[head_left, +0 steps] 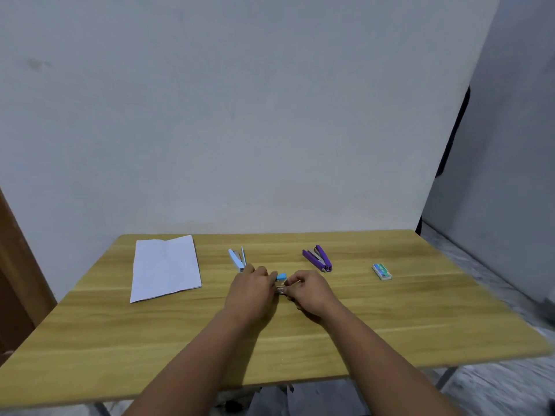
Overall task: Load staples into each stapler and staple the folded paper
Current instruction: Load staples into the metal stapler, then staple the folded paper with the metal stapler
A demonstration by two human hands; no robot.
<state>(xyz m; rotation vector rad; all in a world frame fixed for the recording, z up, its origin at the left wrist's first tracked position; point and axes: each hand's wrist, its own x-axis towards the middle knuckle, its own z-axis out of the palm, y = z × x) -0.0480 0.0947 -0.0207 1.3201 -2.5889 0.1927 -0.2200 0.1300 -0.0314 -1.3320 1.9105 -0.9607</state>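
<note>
Grey plaster wall stood behind the light wooden bench (390, 319). I saw both hands meeting near the middle of the bench: the left hand (249, 291) curled its fingers around a small blue staple box (281, 277), and the right hand (309, 291) pinched a silvery strip of staples (280, 290) at the box's near side. A pale blue stapler (237, 259), hinged open, lay just beyond the left hand. A purple stapler (317, 258), also open, lay toward the far edge, right of centre. The folded white paper (166, 267) rested by the far left corner. A green-and-white staple box (381, 272) sat near the right edge.
</note>
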